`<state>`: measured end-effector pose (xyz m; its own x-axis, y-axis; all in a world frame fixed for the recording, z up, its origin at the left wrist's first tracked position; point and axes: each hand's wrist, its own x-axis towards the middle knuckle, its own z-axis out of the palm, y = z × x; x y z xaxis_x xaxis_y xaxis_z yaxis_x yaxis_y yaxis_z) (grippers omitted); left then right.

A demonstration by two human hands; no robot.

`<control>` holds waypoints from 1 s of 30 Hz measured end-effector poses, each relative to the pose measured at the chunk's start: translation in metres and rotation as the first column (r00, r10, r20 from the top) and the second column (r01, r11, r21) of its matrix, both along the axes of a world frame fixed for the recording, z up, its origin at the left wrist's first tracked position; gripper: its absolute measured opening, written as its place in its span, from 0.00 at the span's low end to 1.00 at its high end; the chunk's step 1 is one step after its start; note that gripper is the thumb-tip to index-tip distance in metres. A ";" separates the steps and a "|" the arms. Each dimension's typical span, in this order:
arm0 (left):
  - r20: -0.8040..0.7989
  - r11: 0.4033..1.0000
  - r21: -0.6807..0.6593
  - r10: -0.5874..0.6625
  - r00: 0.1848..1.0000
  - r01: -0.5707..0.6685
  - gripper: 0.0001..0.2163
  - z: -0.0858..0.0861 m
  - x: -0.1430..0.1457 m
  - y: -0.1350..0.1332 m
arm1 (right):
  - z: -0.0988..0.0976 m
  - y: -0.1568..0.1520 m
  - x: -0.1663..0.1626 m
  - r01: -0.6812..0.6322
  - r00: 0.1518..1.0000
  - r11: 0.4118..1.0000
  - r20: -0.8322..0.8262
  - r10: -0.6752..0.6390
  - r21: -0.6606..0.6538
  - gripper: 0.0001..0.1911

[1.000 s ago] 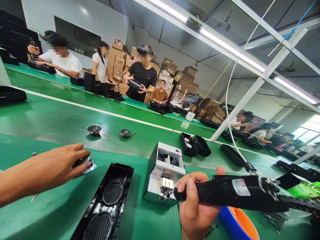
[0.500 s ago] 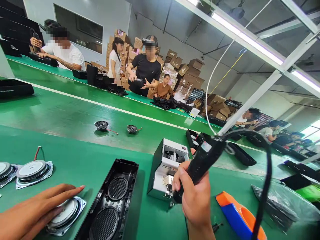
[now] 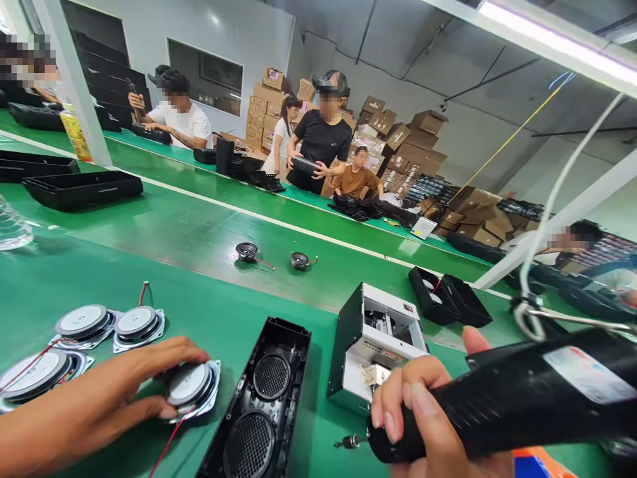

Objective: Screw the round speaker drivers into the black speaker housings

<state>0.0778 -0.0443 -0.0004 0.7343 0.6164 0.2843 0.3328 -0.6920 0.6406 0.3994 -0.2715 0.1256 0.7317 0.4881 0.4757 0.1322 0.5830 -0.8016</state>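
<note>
My left hand [image 3: 99,405] rests its fingers around a round speaker driver [image 3: 192,385] with a silver frame and a red wire, on the green bench [image 3: 209,312]. Right beside it lies a long black speaker housing [image 3: 263,405] with two round mesh grilles. My right hand [image 3: 428,425] is wrapped round a black electric screwdriver [image 3: 517,392], held level with its bit pointing left, just below a white-and-black screw feeder box [image 3: 378,345].
Three more speaker drivers [image 3: 84,325] lie to the left. Two small drivers [image 3: 247,251] sit on the conveyor belt, with black housings [image 3: 82,189] further left and open black shells [image 3: 448,302] to the right. Several people work across the line before stacked cartons [image 3: 393,133].
The view has swung left, showing more drivers. My left hand has closed around the nearest driver. My right hand has lowered the screwdriver from upright to level, bit toward the left.
</note>
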 end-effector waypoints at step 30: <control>-0.177 0.953 -0.072 -0.301 0.937 0.293 0.22 0.031 0.156 -0.027 | -0.037 0.108 -0.011 -0.022 0.989 1.000 0.145 0.025 -0.021 0.37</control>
<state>0.2336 -0.0717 0.0302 0.9227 0.3709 0.1047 0.2312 -0.7501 0.6195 0.3884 -0.1637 0.0886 0.6442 0.5141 0.5663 0.2344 0.5721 -0.7860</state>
